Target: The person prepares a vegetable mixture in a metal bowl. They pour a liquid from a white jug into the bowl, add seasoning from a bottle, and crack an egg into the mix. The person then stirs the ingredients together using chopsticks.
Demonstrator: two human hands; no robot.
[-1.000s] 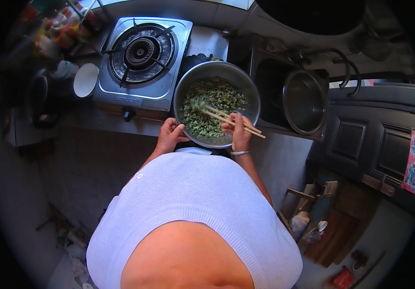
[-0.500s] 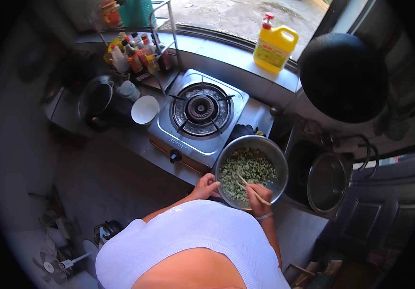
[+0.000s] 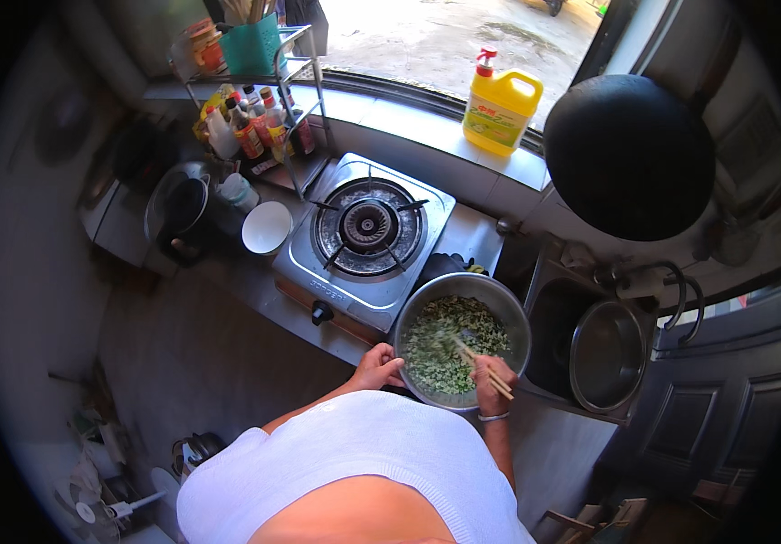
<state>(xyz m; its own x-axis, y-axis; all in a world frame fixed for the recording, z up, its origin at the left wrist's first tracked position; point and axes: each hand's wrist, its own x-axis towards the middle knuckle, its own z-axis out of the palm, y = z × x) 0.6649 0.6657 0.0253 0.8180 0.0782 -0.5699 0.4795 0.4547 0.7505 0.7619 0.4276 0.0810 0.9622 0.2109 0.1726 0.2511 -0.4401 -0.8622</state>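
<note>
A wide metal bowl (image 3: pixel 519 337) sits at the counter's front edge, with finely chopped green and pale filling (image 3: pixel 449 363) inside. My left hand (image 3: pixel 378 368) grips the bowl's left rim, fingers closed against it. In my right hand (image 3: pixel 494 384) is a pair of wooden chopsticks (image 3: pixel 500 383), closed in the fist over the bowl's right front side. Their tips are down in the filling, where motion blurs them.
Left of the bowl stands a single-burner gas stove (image 3: pixel 368 227), with a white bowl (image 3: pixel 267 228) beyond it. A sink holding a metal basin (image 3: pixel 607 355) lies right. A yellow jug (image 3: pixel 502 109) stands on the windowsill; a black wok (image 3: pixel 630 159) hangs at upper right.
The view has shifted, so the counter items sit a little lower and further left. The chopsticks have swung to a different angle in the filling; my left hand stays on the rim.
</note>
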